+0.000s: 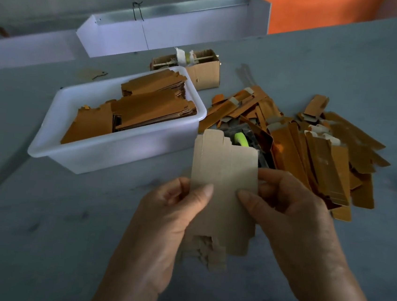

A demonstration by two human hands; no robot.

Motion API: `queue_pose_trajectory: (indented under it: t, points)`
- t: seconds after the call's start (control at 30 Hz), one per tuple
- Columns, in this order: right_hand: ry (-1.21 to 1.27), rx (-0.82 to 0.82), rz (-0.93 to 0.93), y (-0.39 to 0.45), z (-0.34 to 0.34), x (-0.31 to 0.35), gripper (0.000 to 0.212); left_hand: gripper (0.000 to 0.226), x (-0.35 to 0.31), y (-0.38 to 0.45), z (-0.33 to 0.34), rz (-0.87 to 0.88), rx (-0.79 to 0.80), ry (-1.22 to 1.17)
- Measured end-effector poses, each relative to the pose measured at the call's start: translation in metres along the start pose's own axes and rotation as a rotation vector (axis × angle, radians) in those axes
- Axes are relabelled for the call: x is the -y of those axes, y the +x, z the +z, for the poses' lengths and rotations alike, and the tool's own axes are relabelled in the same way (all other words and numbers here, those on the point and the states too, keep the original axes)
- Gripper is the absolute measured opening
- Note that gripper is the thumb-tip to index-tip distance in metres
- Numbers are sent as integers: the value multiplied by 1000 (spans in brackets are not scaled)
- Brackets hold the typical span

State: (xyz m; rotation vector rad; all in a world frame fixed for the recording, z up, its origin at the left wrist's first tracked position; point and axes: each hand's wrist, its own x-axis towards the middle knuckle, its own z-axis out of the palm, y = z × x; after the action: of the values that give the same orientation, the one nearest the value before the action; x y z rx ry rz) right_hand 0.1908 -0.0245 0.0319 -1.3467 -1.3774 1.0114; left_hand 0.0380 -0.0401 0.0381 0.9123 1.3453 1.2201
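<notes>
- In the head view, a flat cardboard blank (224, 177) was held upright above the grey table (37, 231). It sat in front of the person, between the two hands, with its pale unprinted side toward the camera.
- The left hand (168, 220) pinched the blank's left edge. The thumb lay across the near face and the other fingers were curled behind the card.
- The right hand (291, 214) pinched the right edge in the same way, with the thumb tip pressed on the near face and the fingers wrapped round the back.
- The blank's top edge showed stepped cut-out tabs and its lower edge was ragged. More card seemed to hang behind it, though how many sheets were held could not be told.
- A white plastic tub (119, 151) stood on the table beyond the left hand, to the left of the blank. Stacks of brown blanks (153, 106) lay flat inside it.
- A loose pile of brown cartons (315, 150) sprawled on the table to the right of the tub, beyond the right hand, its pieces crossing at many angles.
- A dark tool with a yellow-green part (241, 139) lay between the tub and the pile, partly hidden by the blank's top edge.
- A small open cardboard box (203, 70) stood just behind the tub's far corner.
- A long white trough (168, 34) ran along the table's far side, with an orange surface (317, 13) to its right.
</notes>
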Motion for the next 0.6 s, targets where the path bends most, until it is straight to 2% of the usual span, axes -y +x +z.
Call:
queue_pose_trajectory:
  t: [0.17,0.23,0.3,0.37,0.47,0.5,0.6]
  points:
    - [120,98,40,-1,0,-4,22,43,-1,-1,6,52,-11,140]
    - [251,159,82,0,-2,-5,25,40,0,1,6,58,-30,160]
    - [276,190,107,0,-2,-6,27,30,2,3,6,74,-52,188]
    - [140,137,73,0,-1,-8,23,21,5,4,9,81,-67,199]
    - [-241,-29,-75,-4,5,-8,15,15,12,5,15,91,-116,220]
    - [-299,-66,-115,-6,8,-7,15,16,13,5,17,94,-135,227]
    - [-224,-35,-100,-10,15,0,25,13,13,4,22,80,-144,223]
